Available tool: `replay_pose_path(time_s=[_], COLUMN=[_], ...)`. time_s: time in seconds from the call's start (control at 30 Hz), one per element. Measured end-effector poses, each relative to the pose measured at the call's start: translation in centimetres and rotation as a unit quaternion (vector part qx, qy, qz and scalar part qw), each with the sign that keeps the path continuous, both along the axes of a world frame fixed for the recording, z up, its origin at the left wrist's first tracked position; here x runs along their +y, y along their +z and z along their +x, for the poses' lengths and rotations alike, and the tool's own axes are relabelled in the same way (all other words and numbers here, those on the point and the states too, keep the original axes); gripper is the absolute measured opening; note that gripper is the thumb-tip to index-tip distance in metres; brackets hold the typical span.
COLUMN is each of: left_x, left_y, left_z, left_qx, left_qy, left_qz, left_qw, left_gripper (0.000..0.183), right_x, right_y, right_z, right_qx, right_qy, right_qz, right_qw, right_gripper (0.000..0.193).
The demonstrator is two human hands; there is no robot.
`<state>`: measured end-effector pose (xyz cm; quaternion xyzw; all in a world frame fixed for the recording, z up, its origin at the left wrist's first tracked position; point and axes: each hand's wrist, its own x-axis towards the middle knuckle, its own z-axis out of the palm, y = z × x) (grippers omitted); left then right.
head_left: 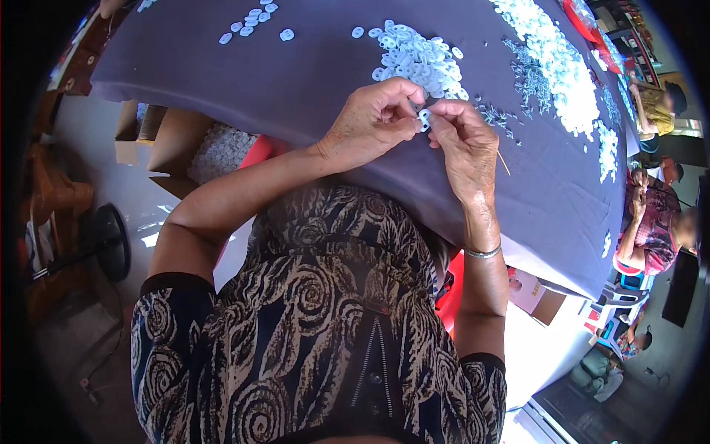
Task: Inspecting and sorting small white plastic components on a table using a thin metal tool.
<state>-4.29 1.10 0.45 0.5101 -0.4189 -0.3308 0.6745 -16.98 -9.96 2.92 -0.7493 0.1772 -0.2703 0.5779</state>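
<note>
From where I stand, the worker's two hands meet just above the centre of the frame, over the edge of a dark tablecloth [296, 85]. A small white piece [424, 119] with holes sits between the fingertips. The left hand [376, 117] has its thumb and fingers drawn narrow, pinching the piece from the left side. The right hand [464, 137] is likewise narrowed, thumb and forefinger gripping it from the right; a thin stick [504, 163] protrudes below that hand.

Directly beyond the hands, at upper centre, lies a heap of similar white pieces [418, 55]. Several loose white pieces [251, 21] lie at upper left. Small dark parts [529, 78] are scattered at upper right, beside a larger white pile [562, 70]. An open cardboard box [176, 140] stands below the cloth's edge, left of centre.
</note>
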Motion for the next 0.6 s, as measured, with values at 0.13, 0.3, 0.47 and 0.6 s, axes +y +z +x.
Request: replay_pose_path(time_s=[0.13, 0.3, 0.47, 0.6], left_x=[0.15, 0.08, 0.14, 0.11], left_y=[0.15, 0.08, 0.32, 0.36], left_z=[-0.05, -0.18, -0.05, 0.15], left_qx=[-0.007, 0.01, 0.014, 0.024], left_qy=[0.005, 0.003, 0.0, 0.002], left_qz=[0.003, -0.004, -0.001, -0.001], left_qw=[1.0, 1.0, 1.0, 1.0], left_gripper=[0.024, 0.024, 0.024, 0.021], right_x=[-0.01, 0.07, -0.11, 0.35], right_y=[-0.01, -0.13, -0.43, 0.11], right_z=[-0.08, -0.03, 0.02, 0.11], right_qx=[0.005, 0.002, -0.004, 0.019], right_qy=[0.007, 0.003, 0.016, 0.018], right_qz=[-0.002, -0.018, -0.036, -0.083], right_qw=[1.0, 1.0, 0.999, 0.996], right_gripper=[0.011, 0.01, 0.016, 0.023])
